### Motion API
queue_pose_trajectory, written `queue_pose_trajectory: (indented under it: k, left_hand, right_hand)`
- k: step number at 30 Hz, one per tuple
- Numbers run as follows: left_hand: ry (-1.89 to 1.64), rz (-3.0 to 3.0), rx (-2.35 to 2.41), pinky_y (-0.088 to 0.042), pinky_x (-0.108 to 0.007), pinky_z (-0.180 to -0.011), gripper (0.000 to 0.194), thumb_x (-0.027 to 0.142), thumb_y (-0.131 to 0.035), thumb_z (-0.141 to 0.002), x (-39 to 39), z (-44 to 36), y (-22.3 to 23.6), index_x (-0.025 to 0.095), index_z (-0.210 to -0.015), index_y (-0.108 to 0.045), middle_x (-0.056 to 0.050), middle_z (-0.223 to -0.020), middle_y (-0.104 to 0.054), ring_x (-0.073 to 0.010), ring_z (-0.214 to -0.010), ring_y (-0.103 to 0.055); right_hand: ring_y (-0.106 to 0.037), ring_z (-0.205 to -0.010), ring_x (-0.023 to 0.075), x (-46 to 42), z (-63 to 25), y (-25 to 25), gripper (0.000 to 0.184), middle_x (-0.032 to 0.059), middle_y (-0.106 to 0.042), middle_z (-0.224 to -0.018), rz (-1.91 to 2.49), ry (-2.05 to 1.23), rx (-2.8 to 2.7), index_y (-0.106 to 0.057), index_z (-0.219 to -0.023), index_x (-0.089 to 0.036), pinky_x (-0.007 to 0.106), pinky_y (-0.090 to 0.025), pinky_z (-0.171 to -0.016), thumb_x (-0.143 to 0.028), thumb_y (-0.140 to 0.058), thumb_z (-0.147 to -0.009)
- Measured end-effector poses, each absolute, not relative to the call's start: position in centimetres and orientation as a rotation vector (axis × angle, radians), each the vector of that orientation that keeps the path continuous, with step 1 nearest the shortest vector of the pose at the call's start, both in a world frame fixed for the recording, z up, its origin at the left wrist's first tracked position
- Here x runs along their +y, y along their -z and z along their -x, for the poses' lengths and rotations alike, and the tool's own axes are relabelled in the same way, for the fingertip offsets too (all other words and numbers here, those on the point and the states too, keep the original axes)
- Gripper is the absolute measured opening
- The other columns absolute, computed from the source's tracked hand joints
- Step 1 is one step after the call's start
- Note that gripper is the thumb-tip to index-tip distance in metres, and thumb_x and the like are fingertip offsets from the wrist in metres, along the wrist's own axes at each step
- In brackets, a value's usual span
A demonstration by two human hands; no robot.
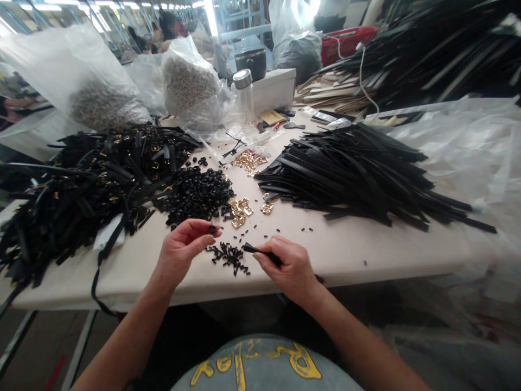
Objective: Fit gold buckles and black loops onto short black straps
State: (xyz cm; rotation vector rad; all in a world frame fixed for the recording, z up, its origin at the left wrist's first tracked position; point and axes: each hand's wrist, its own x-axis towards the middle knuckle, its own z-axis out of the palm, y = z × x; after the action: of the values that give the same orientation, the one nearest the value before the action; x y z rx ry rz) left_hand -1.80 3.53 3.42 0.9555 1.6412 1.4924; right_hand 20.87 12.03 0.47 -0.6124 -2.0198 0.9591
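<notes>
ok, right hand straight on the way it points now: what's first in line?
Probably the left hand and the small black loop at its fingertips; the loose black pieces seem to lie lower, though depth is unclear.

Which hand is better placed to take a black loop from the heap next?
Probably the left hand: it's nearer the loop heap, though pinching a small piece. The right hand, farther, grips a black item.

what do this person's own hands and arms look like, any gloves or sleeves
The left hand and right hand are ungloved, with no ring or watch visible. Both forearms are bare, with no sleeve in view. Below them shows a grey-green top with yellow lettering.
</notes>
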Motion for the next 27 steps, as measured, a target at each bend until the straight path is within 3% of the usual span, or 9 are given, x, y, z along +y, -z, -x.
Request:
queue_pose_trajectory:
  k: [12,18,21,24,27]
  left_hand:
    - [-1.582,-0.901,1.479,-0.059,-0.023,-0.065,0.026,0.03,-0.083,-0.073,1.1,-0.5,-2.6,0.02,-0.096,-0.077,-0.004,-0.078,-0.076,-0.0149,-0.064,-0.07]
    - [-1.398,-1.538,1.621,-0.057,-0.023,-0.08,0.022,0.016,-0.076,-0.079,0.5,-0.1,-3.9,0.024,-0.099,-0.077,-0.004,-0.095,-0.076,-0.0162,-0.087,-0.071]
    - [-1.283,-1.864,1.597,-0.056,-0.022,-0.081,0.024,0.011,-0.072,-0.081,0.0,-0.3,-4.5,0.023,-0.1,-0.077,-0.005,-0.096,-0.076,-0.0156,-0.088,-0.071]
    - [-1.3,-1.889,1.607,-0.057,-0.023,-0.08,0.021,0.011,-0.07,-0.083,-0.6,-0.6,-4.3,0.022,-0.101,-0.075,-0.005,-0.095,-0.075,-0.0156,-0.087,-0.071]
    - [-1.317,-1.844,1.623,-0.057,-0.025,-0.08,0.017,0.013,-0.07,-0.084,-1.2,-1.0,-4.0,0.021,-0.099,-0.073,-0.006,-0.094,-0.074,-0.0162,-0.088,-0.07]
  right_hand:
    - [-0.05,-0.059,0.0115,11.0,-17.8,-2.8,0.014,-0.0004,-0.056,-0.065,0.417,-0.931,-2.045,-0.067,-0.083,-0.017,0.024,-0.038,-0.057,-0.022,-0.059,-0.093]
    - [-0.052,-0.059,0.011,10.4,-18.3,-3.1,0.012,-0.0015,-0.057,-0.065,0.43,-1.045,-2.119,-0.065,-0.077,-0.018,0.023,-0.038,-0.057,-0.018,-0.062,-0.088]
    - [-0.055,-0.061,0.0117,9.7,-18.3,-2.7,0.011,-0.0008,-0.06,-0.067,0.461,-1.121,-2.111,-0.064,-0.077,-0.018,0.023,-0.04,-0.059,-0.018,-0.062,-0.088]
    - [-0.06,-0.07,0.0136,8.9,-18.5,-2.0,0.009,0.0011,-0.064,-0.076,0.452,-1.208,-2.101,-0.065,-0.085,-0.02,0.025,-0.044,-0.066,-0.021,-0.06,-0.091]
    - [-0.06,-0.069,0.0138,8.3,-18.5,-1.4,0.017,0.0005,-0.064,-0.078,0.505,-1.305,-2.08,-0.062,-0.107,-0.02,0.025,-0.046,-0.065,-0.026,-0.051,-0.097]
